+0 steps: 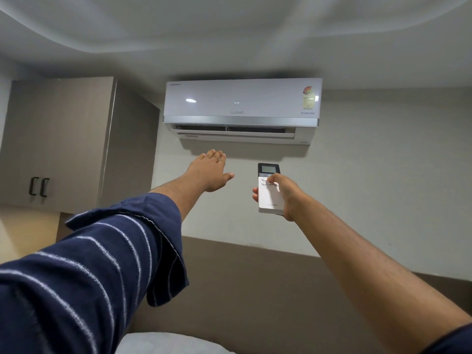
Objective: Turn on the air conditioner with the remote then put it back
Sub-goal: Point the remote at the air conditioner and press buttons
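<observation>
A white wall-mounted air conditioner (pixel 241 103) hangs high on the wall, with two small lights lit on its front panel and its lower flap open. My right hand (pixel 286 192) holds a white remote (pixel 268 198) upright below the unit, thumb on its upper buttons under the dark display. My left hand (pixel 210 172) stretches flat, palm down, fingers together, toward the space just under the air conditioner's flap, and it holds nothing.
A tall beige wardrobe (pixel 58 139) with two dark handles fills the left side. A brown padded headboard (pixel 255 290) runs along the wall below the arms. A white pillow (pixel 166 344) shows at the bottom edge.
</observation>
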